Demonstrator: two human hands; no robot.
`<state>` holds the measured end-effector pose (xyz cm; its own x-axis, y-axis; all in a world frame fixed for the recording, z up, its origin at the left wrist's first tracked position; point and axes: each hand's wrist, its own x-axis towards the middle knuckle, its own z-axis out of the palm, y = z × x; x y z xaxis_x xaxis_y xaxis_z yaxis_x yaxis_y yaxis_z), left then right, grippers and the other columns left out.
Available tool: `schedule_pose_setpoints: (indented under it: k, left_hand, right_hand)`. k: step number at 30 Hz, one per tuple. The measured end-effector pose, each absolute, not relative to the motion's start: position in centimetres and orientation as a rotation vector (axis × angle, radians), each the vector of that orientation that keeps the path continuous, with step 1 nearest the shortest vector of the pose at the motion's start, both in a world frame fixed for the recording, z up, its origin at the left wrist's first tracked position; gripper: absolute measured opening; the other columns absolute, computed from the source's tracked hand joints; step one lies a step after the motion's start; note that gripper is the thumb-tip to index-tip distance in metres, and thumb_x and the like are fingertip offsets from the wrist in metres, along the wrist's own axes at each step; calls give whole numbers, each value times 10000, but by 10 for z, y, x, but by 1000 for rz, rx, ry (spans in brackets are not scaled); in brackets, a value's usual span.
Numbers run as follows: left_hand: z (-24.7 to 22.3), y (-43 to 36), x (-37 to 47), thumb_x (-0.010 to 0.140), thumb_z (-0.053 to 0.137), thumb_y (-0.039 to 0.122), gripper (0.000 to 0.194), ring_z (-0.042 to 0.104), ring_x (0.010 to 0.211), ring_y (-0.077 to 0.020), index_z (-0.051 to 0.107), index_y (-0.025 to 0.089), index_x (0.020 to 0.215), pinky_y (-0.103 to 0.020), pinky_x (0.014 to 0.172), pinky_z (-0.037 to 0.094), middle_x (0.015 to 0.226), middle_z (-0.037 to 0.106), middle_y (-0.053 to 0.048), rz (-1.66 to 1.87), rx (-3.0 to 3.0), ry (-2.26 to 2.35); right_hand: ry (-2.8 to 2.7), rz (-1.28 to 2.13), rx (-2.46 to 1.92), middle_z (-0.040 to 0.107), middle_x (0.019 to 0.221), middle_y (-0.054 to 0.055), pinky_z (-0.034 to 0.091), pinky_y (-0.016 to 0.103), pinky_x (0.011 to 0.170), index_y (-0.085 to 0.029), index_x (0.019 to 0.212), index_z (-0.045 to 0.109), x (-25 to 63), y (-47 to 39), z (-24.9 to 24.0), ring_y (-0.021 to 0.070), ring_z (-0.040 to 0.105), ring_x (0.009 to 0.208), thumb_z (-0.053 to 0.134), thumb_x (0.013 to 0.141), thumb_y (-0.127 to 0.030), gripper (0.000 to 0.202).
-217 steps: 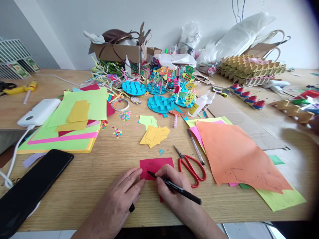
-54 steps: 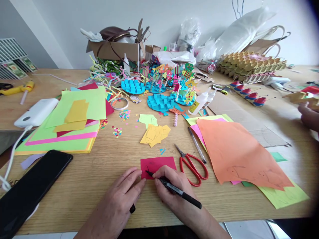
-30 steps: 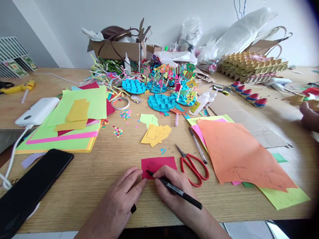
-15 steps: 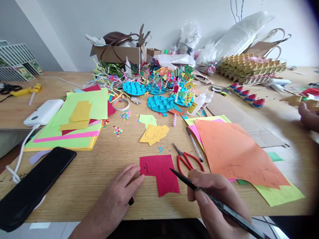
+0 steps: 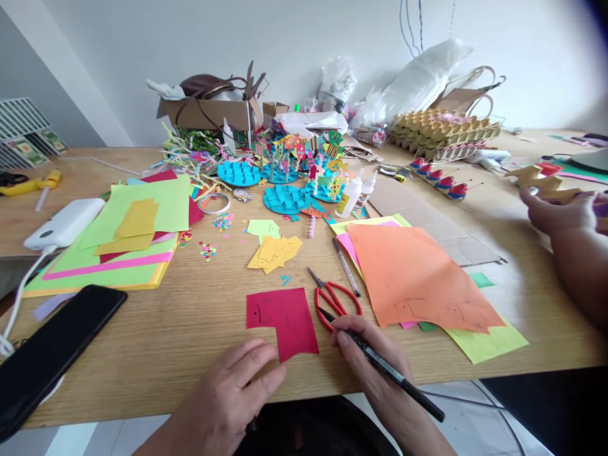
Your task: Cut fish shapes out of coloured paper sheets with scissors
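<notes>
My right hand [image 5: 375, 354] grips a black pen [image 5: 396, 378], its tip over the handles of red-handled scissors [image 5: 332, 294]. My left hand [image 5: 237, 386] has its fingers curled near the lower edge of a dark red piece of paper [image 5: 289, 316], which bears a small drawn eye and a curved line. What looks like a black pen cap [image 5: 252, 425] pokes out beneath that hand, mostly hidden. Beyond the red paper lie yellow fish cutouts [image 5: 274, 253] and a light green cutout [image 5: 263, 228].
An orange sheet [image 5: 408, 272] with pencilled fish lies at right, beside a clear pen [image 5: 346, 267]. Coloured papers [image 5: 142, 196] and a black phone [image 5: 61, 354] are at left. Glue bottles [image 5: 349, 197] and blue bases [image 5: 289, 198] stand farther back. Another person's hand [image 5: 555, 212] holds egg-carton pieces.
My right hand has drawn the pen away from the red paper to the scissors. My left hand has slid off the paper's left edge toward me. The view has turned right.
</notes>
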<state>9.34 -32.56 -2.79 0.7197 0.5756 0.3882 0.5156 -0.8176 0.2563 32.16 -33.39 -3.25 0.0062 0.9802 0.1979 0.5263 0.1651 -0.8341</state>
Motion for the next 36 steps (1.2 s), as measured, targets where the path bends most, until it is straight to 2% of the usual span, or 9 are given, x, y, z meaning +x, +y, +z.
schedule_pose_setpoints:
  k: [5,10,13,18,21,24,27,31,36]
  left_hand:
    - [-28,-324,104,856,355,72,305,587,817,-171,597,145,1028,-275,734,530,846,632,-72,675,2789,853]
    - [-33,-313,131,838,432,98,332,517,1091,-227,530,170,1148,-366,916,458,1134,611,-77,445,2961,860]
    - [-35,-303,147,828,485,140,318,504,1136,-235,530,139,1143,-366,933,442,1204,590,-98,370,2996,859]
    - [-36,-298,150,820,527,232,366,525,1118,-223,506,140,1174,-364,973,402,1210,596,-84,294,2944,775]
    - [-32,-299,141,848,482,285,375,496,1152,-211,485,143,1195,-348,999,374,1244,573,-67,220,2926,632]
    - [-24,-299,131,874,429,293,357,486,1166,-213,483,146,1194,-366,998,377,1253,567,-61,151,2936,495]
    - [-17,-301,122,863,455,280,338,509,1143,-227,504,142,1167,-395,973,404,1208,603,-69,134,2959,444]
    - [-23,-309,108,842,494,295,331,549,1095,-237,535,147,1136,-418,955,420,1176,627,-63,256,2977,466]
    - [-45,-320,88,819,531,267,293,556,1083,-216,576,149,1083,-411,1005,369,1127,657,-48,552,2983,588]
  right_hand:
    - [-1809,589,-1388,652,824,31,478,231,645,-216,914,588,331,-325,-30,158,625,727,458,866,-172,145]
    - [-1989,338,-1448,661,956,82,499,363,790,-210,955,587,339,-308,-33,242,604,946,523,825,-174,149]
    - [-2087,213,-1426,660,1015,100,486,417,838,-207,1015,577,343,-303,-39,259,575,1020,528,820,-149,210]
    - [-2110,218,-1492,641,1016,106,500,393,787,-194,1038,561,347,-300,-42,251,586,966,492,837,-120,225]
    - [-2090,272,-1516,631,1004,91,494,356,757,-195,1034,552,345,-297,-38,229,591,910,487,845,-121,214]
    - [-2067,338,-1484,636,960,77,482,328,739,-194,996,555,335,-292,-32,214,594,875,489,837,-109,192]
    - [-2127,383,-1412,649,915,76,477,318,726,-181,1002,556,322,-287,-27,210,602,848,493,819,-93,213]
    - [-2275,442,-1318,662,896,63,471,288,696,-186,1002,572,308,-286,-27,195,613,817,476,801,-47,263]
    - [-2364,387,-1273,658,854,77,468,304,692,-169,974,581,302,-295,-34,207,605,781,467,805,-41,241]
